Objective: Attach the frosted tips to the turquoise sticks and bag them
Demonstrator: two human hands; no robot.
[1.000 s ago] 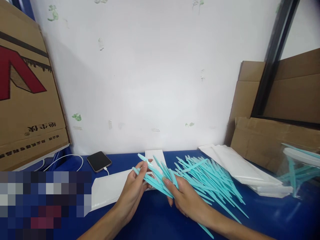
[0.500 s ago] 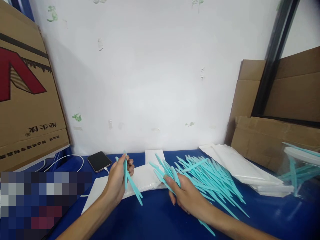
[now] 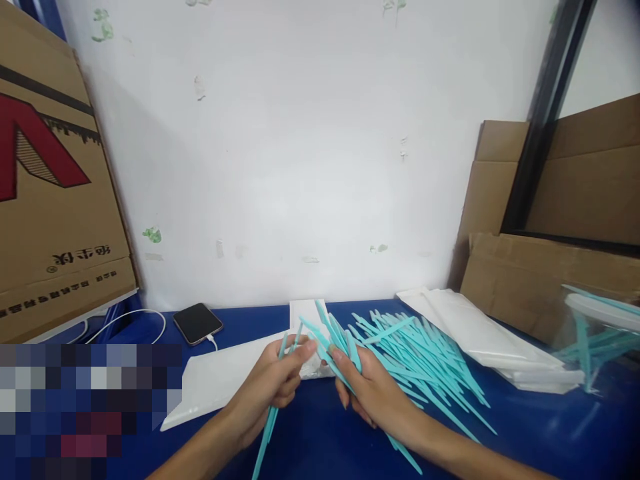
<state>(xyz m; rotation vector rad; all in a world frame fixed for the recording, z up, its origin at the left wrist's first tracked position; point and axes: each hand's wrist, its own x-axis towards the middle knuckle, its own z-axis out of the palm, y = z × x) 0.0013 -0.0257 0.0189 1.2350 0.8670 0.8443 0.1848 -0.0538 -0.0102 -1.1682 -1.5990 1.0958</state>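
My left hand [image 3: 280, 377] is closed on a few slim turquoise plastic sticks [image 3: 269, 427], which hang below the palm. Its thumb and forefinger are at the tip of a stick in the bunch [image 3: 327, 333] held by my right hand [image 3: 373, 387]. That bunch fans out between the right thumb and fingers, tips pointing up and left. Just behind my right hand lies a loose pile of the same pointed sticks [image 3: 425, 367] on the blue table [image 3: 320, 447]. My left fingers partly hide the contact with the bunch.
White flat packets [image 3: 215, 387] lie behind my left hand, and more white packets [image 3: 480, 333] are stacked at right. A phone [image 3: 199, 323] on a cable sits back left. A clear bag of turquoise sticks [image 3: 595, 340] is far right. Cardboard boxes [image 3: 55, 220] flank the white wall [image 3: 310, 147].
My left hand has moved right and slightly down to meet the bunch, its sticks now hanging lower. My right hand has stayed nearly in place, still holding its bunch.
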